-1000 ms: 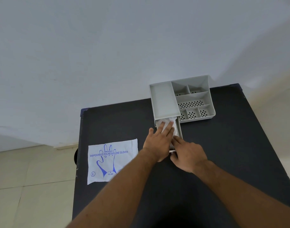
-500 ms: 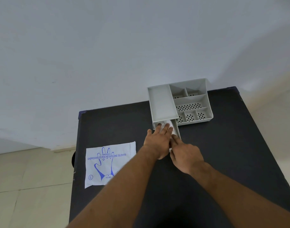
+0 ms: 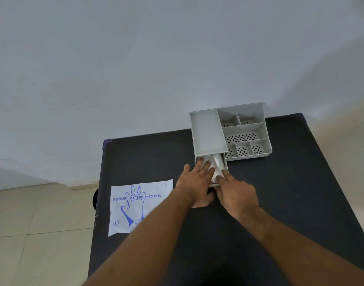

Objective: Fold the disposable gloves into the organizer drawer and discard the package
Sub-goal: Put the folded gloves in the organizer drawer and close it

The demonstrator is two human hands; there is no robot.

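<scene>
Pale wall [image 3: 135, 58] overhead, tiled floor [image 3: 32, 213] at lower left. Black bench [image 3: 300, 203] filling the lower frame, pushed against the wall. Grey organizer [image 3: 245, 131] standing at the far edge of the bench, with one long plain tray on its left side and perforated compartments of several sizes on its right. Drawer [image 3: 225, 162] pulled partway out from under the long tray toward the camera, holding the folded disposable gloves [image 3: 217, 165], a white, crumpled bundle lying inside it. Two bare forearms reaching in from the bottom edge. Left hand [image 3: 194, 182] laid flat, palm down, fingers spread and pressing on the gloves at the near left of the drawer, grip apart. Right hand [image 3: 236, 195] just beside it and touching it, fingers extended onto the near right end of the gloves and drawer rim, grip likewise apart, clamped on nothing. Package [image 3: 135, 207], flat and white with a blue hand outline and the words "DISPOSABLE POLYETHYLENE GLOVES", lying on the bench's left side, well apart from the organizer.
</scene>
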